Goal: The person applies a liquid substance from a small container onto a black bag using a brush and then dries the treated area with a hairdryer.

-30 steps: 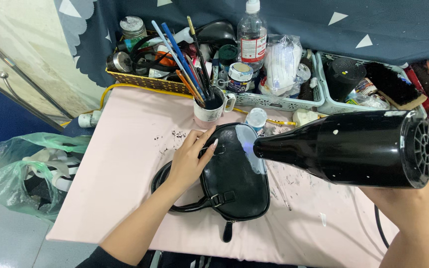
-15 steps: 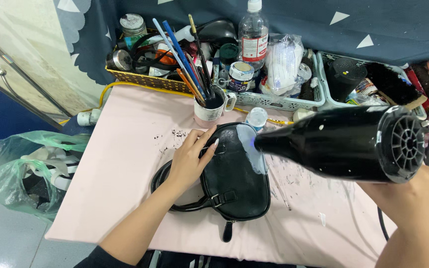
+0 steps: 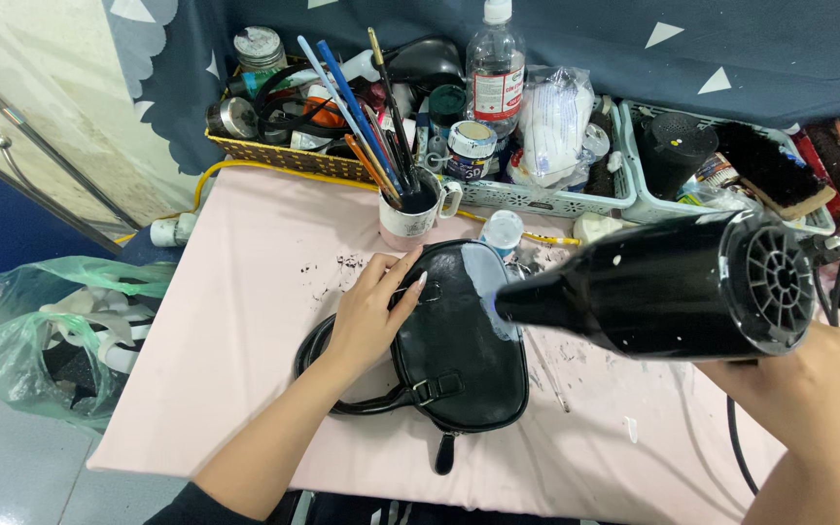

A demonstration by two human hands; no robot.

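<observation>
Pressing flat on black leather handbag, left hand has fingers spread on its left top; bag lies mid pink table. Right hand grips black hair dryer, nozzle just over bag's right edge, near brush mug.

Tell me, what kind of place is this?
Probably a small craft or bag-repair workbench: a mug of paintbrushes, baskets of paint jars, and a black bag under a hair dryer.
</observation>
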